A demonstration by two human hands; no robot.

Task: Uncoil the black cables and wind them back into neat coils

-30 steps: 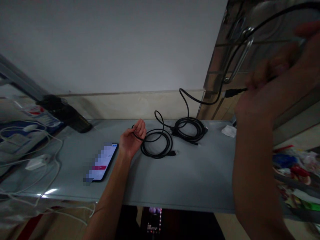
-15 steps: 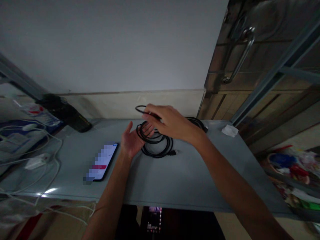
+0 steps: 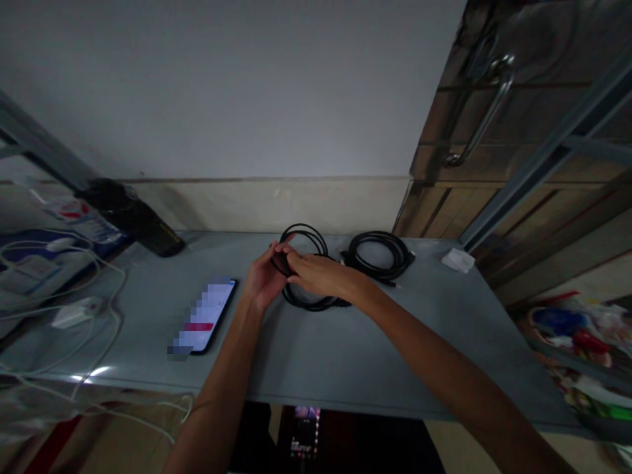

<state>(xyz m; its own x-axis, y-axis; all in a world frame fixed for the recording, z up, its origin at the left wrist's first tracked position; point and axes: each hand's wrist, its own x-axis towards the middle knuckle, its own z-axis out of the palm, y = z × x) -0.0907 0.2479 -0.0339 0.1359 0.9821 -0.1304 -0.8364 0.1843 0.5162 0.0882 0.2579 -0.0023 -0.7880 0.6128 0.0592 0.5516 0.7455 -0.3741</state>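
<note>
My left hand [image 3: 265, 278] is closed around part of a looped black cable [image 3: 310, 305] near the middle of the grey table [image 3: 345, 355]. My right hand [image 3: 316, 271] meets it from the right, its fingers closed on the same cable at the left hand's fingertips. Some loops stand up behind the hands, and others lie on the table below them. A second coiled black cable [image 3: 379, 271] rests just right of my right hand, touching neither hand.
A phone [image 3: 205, 317] lies left of my left forearm. Further left are a black bottle [image 3: 133, 220], a white adapter [image 3: 76, 313] and tangled white cables. A crumpled white paper [image 3: 458, 260] sits at the back right. Another lit phone [image 3: 304, 431] shows below the table edge.
My right hand has come down and left to meet my left hand, and the left fingers have closed on the cable. The second coil, partly hidden before, now shows fully.
</note>
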